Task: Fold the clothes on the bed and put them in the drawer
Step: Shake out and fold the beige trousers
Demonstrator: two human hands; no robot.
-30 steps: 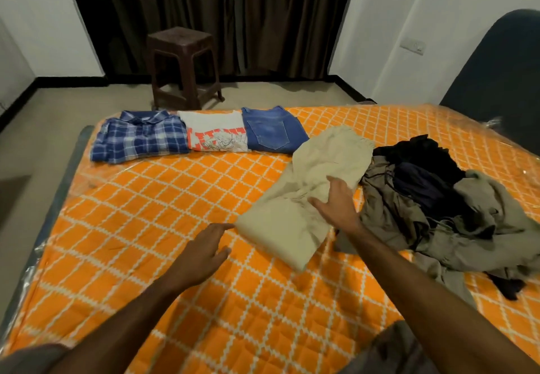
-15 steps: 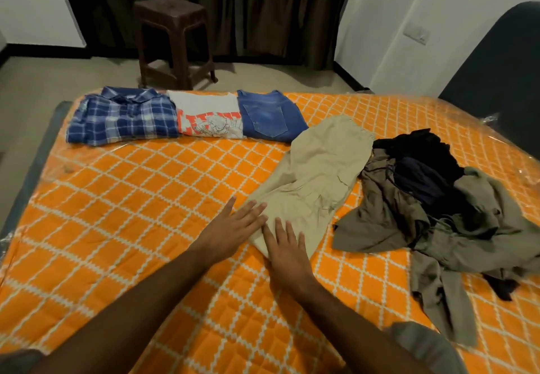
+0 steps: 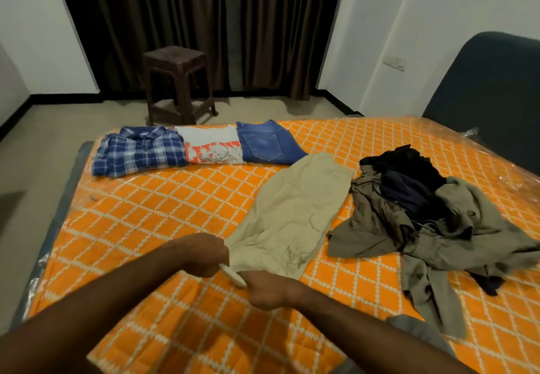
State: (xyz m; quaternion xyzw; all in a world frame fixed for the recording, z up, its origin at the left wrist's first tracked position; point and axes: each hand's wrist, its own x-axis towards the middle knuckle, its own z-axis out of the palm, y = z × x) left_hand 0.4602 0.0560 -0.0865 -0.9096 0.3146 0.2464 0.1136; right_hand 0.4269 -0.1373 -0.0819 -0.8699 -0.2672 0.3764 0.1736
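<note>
Both fists are closed tight on the near hem of the beige trousers (image 3: 295, 213), left hand (image 3: 204, 254) and right hand (image 3: 271, 289) close together, probably to fold it away. The trousers lie flat on the bed (image 3: 146, 227); the unfolded pile (image 3: 432, 216) waits just right of them.

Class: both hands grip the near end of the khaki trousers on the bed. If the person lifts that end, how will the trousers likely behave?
The khaki trousers lie creased and flat, so they will probably droop limply from the left hand and right hand. They look light. On the glossy bed cover the far end may slide along.
</note>
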